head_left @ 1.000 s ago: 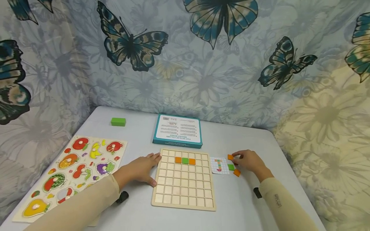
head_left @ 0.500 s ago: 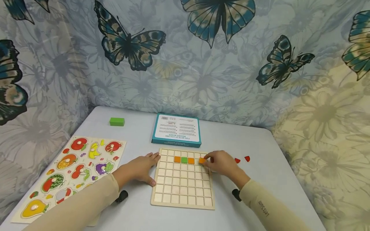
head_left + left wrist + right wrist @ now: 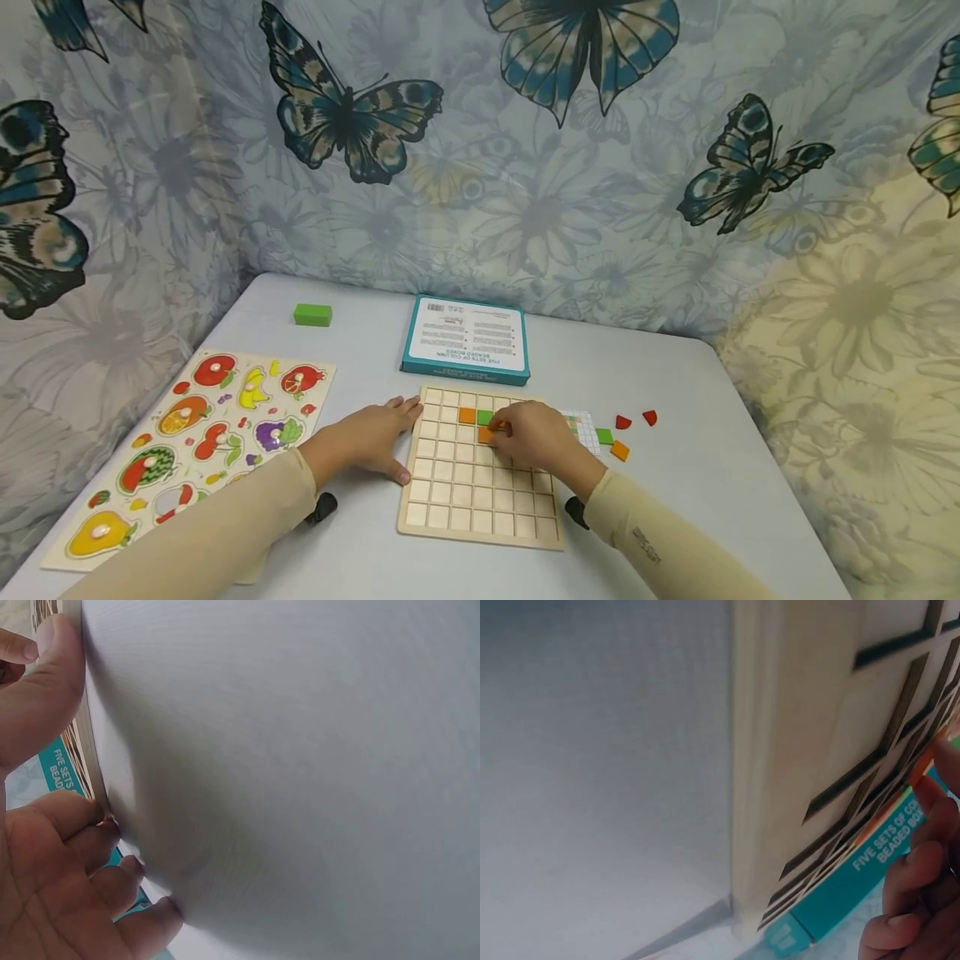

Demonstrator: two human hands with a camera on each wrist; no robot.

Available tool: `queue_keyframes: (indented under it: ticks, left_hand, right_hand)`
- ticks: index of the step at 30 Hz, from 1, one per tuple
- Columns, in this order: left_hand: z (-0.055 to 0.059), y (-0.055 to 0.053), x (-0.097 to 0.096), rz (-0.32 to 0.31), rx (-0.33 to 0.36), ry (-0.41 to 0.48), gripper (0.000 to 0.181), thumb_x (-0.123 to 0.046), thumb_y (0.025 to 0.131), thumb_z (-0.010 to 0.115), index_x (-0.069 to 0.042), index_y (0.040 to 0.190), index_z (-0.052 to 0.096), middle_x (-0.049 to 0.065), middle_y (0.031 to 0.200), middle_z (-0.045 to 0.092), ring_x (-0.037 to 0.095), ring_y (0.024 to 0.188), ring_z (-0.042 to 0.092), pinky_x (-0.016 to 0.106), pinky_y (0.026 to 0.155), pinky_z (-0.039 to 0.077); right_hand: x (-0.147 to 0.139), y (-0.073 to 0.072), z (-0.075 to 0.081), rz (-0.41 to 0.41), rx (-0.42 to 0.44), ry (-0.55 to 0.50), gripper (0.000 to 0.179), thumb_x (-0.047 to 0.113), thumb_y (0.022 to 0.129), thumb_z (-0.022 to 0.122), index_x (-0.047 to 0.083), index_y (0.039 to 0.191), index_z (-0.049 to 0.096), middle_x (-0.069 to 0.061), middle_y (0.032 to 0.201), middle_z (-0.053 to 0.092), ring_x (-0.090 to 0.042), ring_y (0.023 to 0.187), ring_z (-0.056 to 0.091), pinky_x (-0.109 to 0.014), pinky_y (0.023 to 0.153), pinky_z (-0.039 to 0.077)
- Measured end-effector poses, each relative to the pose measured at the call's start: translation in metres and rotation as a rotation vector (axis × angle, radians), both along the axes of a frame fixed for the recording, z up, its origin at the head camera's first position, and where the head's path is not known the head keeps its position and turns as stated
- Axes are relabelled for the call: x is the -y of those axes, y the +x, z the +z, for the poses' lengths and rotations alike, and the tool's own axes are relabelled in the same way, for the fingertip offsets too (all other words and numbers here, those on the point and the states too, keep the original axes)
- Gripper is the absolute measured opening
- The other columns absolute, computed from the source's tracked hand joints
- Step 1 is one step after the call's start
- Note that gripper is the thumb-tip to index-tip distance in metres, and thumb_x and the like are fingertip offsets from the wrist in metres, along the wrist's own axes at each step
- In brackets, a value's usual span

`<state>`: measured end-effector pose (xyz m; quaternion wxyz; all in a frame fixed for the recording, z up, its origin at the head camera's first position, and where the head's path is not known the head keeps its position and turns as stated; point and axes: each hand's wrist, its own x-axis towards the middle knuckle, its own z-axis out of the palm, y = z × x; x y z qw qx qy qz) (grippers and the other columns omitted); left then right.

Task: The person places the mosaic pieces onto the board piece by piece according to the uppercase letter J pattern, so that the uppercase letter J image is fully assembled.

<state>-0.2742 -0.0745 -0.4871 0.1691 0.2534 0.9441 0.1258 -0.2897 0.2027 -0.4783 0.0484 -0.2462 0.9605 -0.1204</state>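
Note:
A wooden grid board (image 3: 480, 540) lies flat on the table. My left hand (image 3: 373, 439) rests against its left side with fingers spread; in the left wrist view, the thumb (image 3: 56, 682) touches the board's edge. Over the upper rows, my right hand (image 3: 536, 433) pinches an orange square tile (image 3: 484, 435), at the cell just below a green tile (image 3: 484, 417). Left of that green tile sits another orange tile (image 3: 467, 415). The right hand covers the cells to the right. Its curled fingers (image 3: 915, 870) show at the edge of the right wrist view.
Right of the board lie a partly hidden pattern card (image 3: 588, 425), a loose green tile (image 3: 604, 436), an orange tile (image 3: 619, 451) and red pieces (image 3: 623, 422). Behind it is a teal box (image 3: 465, 337). A fruit puzzle (image 3: 157, 467) and green block (image 3: 312, 315) are at left.
My right hand has picked up an orange tile from beside the pattern card and carried it left to the cell below the green tile. The left hand has stayed at the board's edge.

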Motion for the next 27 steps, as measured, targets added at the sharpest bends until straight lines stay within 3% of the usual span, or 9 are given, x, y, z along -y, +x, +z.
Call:
queue_keyframes:
  ticks: [5, 10, 13, 18, 22, 27]
  left_hand:
    - [0.003, -0.001, 0.001, -0.004, -0.007, -0.003, 0.111, -0.055, 0.066, 0.084, -0.003, 0.151, 0.035, 0.008, 0.159, 0.025, 0.033, 0.144, 0.023, 0.048, 0.113, 0.028]
    - [0.0, -0.001, 0.001, 0.005, -0.008, 0.0, 0.111, -0.054, 0.066, 0.084, -0.004, 0.152, 0.035, 0.007, 0.16, 0.025, 0.032, 0.145, 0.022, 0.049, 0.113, 0.027]
    - [-0.003, 0.001, 0.001, 0.003, 0.006, 0.016, 0.11, -0.053, 0.066, 0.085, -0.004, 0.152, 0.035, 0.007, 0.16, 0.024, 0.032, 0.145, 0.022, 0.05, 0.113, 0.027]
    - [-0.004, 0.004, 0.001, 0.002, -0.006, 0.014, 0.11, -0.052, 0.067, 0.085, -0.003, 0.151, 0.035, 0.008, 0.16, 0.025, 0.033, 0.145, 0.022, 0.05, 0.113, 0.027]
    - [-0.001, 0.005, 0.001, -0.002, -0.013, 0.017, 0.109, -0.052, 0.067, 0.085, -0.001, 0.151, 0.035, 0.01, 0.159, 0.025, 0.035, 0.144, 0.023, 0.052, 0.112, 0.027]
    - [0.0, 0.004, 0.0, -0.013, -0.02, 0.02, 0.109, -0.053, 0.068, 0.084, -0.001, 0.151, 0.035, 0.01, 0.159, 0.025, 0.035, 0.144, 0.023, 0.053, 0.112, 0.027]
  right_hand:
    - [0.003, -0.004, -0.003, 0.026, -0.008, 0.001, 0.013, 0.032, 0.087, 0.075, 0.024, 0.096, 0.078, 0.012, 0.088, 0.07, -0.004, 0.074, 0.058, -0.024, 0.06, 0.047]
    - [-0.007, 0.003, 0.006, -0.044, 0.01, -0.015, 0.018, 0.032, 0.086, 0.075, 0.023, 0.102, 0.076, 0.013, 0.073, 0.06, -0.007, 0.064, 0.052, -0.026, 0.054, 0.043]
    - [-0.03, 0.014, 0.016, -0.134, 0.017, -0.037, 0.022, 0.032, 0.085, 0.076, 0.02, 0.104, 0.075, 0.011, 0.066, 0.052, -0.01, 0.057, 0.047, -0.028, 0.048, 0.04]
    - [-0.085, 0.022, 0.026, -0.261, 0.013, -0.042, 0.022, 0.029, 0.083, 0.077, 0.015, 0.101, 0.075, 0.008, 0.067, 0.054, -0.012, 0.056, 0.048, -0.029, 0.047, 0.04]
    - [-0.127, 0.022, 0.025, -0.357, 0.079, 0.038, 0.026, 0.028, 0.082, 0.077, 0.009, 0.1, 0.072, 0.004, 0.073, 0.061, -0.014, 0.061, 0.051, -0.031, 0.05, 0.042]
    - [-0.16, 0.022, 0.019, -0.424, 0.143, 0.089, 0.036, 0.029, 0.081, 0.079, 0.004, 0.106, 0.07, -0.005, 0.093, 0.068, -0.018, 0.071, 0.056, -0.034, 0.055, 0.046]
